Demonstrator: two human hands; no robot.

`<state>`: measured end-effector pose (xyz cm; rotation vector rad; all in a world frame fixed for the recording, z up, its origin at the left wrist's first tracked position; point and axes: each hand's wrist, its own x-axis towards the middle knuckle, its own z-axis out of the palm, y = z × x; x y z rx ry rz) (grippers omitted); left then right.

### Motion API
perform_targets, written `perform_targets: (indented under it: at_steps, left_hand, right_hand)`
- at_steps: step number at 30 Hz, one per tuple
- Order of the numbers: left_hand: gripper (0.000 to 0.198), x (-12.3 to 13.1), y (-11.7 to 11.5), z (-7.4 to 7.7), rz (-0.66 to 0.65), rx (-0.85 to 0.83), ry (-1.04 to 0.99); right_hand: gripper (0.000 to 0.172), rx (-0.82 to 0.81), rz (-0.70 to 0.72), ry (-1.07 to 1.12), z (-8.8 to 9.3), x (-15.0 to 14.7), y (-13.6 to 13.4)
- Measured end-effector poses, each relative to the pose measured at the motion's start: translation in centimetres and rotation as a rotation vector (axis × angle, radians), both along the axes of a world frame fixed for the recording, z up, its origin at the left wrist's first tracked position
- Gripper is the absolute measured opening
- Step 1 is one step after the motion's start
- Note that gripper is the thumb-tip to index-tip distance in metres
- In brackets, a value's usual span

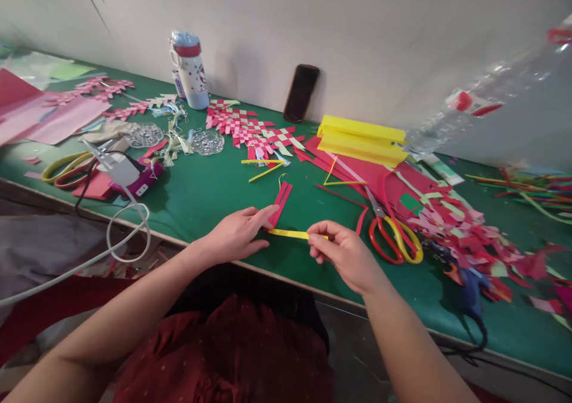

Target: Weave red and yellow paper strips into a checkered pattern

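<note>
My left hand [239, 233] lies on the green table with its fingers stretched out and thumb apart. Its fingertips press on pinkish-red paper strips [281, 203], which lie side by side and point away from me. From under those fingers a yellow paper strip [290, 234] runs to the right. My right hand [337, 249] pinches that strip's other end between thumb and fingers. How the strips join is hidden beneath my left hand. Folded yellow strips [268, 167] lie just beyond, and red-and-yellow-handled scissors [393, 239] rest right of my right hand.
A blue glue gun [471, 287] and paper scraps [473, 230] lie on the right. Woven paper pieces [250, 129], a bottle [192, 72] and a phone [301, 93] are along the wall. A white cable [129, 230] loops over the table's left front edge.
</note>
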<state>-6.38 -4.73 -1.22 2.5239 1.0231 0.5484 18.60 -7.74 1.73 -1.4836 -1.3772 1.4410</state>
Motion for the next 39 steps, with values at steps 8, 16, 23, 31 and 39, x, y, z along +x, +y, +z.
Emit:
perform_targets:
  at_steps: [8, 16, 23, 31, 39]
  left_hand:
    - [0.063, 0.8, -0.4, -1.2, 0.153, -0.004, -0.121]
    - [0.054, 1.8, -1.1, -0.9, 0.334, -0.072, -0.196]
    - [0.051, 1.8, -1.1, -0.5, 0.461, -0.194, -0.271]
    - [0.055, 1.4, -0.5, -0.8, 0.458, -0.210, -0.284]
    - [0.028, 1.5, -1.5, -1.0, 0.247, 0.055, -0.167]
  right_hand:
    - [0.036, -0.056, -0.069, 0.320, 1.9, -2.2, 1.7]
    - [0.037, -0.035, -0.025, 0.439, 2.4, -3.1, 2.4]
    - [0.035, -0.020, 0.005, 0.510, 2.1, -2.8, 3.0]
    - [0.035, -0.012, 0.033, 0.530, 1.8, -2.5, 3.6]
    - [0.036, 0.047, 0.149, 0.272, 1.7, 0.2, 0.7]
